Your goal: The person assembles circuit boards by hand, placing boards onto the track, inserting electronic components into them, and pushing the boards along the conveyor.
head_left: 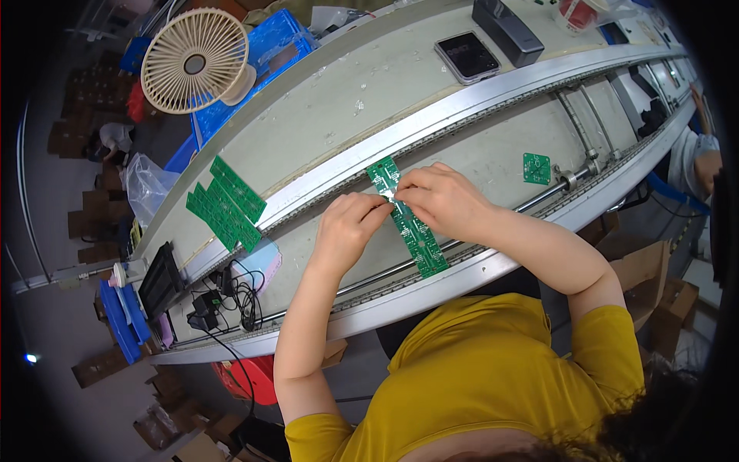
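A long green circuit board strip (422,248) lies crosswise over the two metal rails of the conveyor in front of me. My left hand (344,229) is closed in a pinch at the strip's left edge, near its upper middle. From the right, my right hand (445,199) pinches at the same spot, its fingertips almost meeting the left ones. Something small and whitish shows between the fingertips, too small and covered to name. Left of my hands, several more green circuit boards (223,204) lie overlapping across the far rail.
A small green board (536,168) sits between the rails at right. Beyond the far rail lie a phone (467,57) and a dark box (508,31). A beige fan (195,61) stands far left; black cables (245,300) lie near left. Another person's arm (704,169) shows at the right edge.
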Available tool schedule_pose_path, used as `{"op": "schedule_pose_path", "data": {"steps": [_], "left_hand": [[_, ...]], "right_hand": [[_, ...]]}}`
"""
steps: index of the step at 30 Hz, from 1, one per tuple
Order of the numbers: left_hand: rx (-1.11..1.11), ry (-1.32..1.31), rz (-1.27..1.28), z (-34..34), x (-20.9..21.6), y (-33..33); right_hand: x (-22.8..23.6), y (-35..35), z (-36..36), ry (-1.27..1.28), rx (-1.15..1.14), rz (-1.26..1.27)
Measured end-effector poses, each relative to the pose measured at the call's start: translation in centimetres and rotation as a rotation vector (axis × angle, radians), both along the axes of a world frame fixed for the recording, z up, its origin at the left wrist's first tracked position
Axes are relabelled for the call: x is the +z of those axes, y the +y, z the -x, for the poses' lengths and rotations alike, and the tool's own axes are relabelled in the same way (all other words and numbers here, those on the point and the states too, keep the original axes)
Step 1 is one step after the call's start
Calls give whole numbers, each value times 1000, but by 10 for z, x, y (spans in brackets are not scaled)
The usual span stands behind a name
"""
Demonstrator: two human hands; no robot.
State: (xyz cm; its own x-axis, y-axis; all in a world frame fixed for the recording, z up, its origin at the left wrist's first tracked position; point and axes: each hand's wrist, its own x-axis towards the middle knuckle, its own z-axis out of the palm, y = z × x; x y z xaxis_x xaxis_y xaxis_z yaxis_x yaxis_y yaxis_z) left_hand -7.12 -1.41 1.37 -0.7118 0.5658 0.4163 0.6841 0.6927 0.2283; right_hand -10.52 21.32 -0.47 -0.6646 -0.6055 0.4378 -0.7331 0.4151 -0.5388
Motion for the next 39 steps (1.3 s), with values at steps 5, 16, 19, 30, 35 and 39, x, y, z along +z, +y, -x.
{"op": "schedule_pose_path", "data": {"steps": [5, 16, 19, 30, 35, 39], "left_hand": [[-44, 37, 38, 1, 0, -1], [-16, -22, -29, 1, -4, -2], [3, -38, -57, 0, -5, -1], [-1, -30, -28, 0, -6, -1], [-22, 64, 71, -2, -3, 3], [-15, 171, 146, -5, -2, 4]], "right_hand": [[-3, -1, 0, -7, 1, -14], [-1, 0, -1, 29, 24, -75], [0, 0, -1, 31, 31, -83], [0, 0, -2, 45, 26, -88], [-2, 0, -1, 37, 25, -103], [-2, -1, 0, 39, 29, -101]]}}
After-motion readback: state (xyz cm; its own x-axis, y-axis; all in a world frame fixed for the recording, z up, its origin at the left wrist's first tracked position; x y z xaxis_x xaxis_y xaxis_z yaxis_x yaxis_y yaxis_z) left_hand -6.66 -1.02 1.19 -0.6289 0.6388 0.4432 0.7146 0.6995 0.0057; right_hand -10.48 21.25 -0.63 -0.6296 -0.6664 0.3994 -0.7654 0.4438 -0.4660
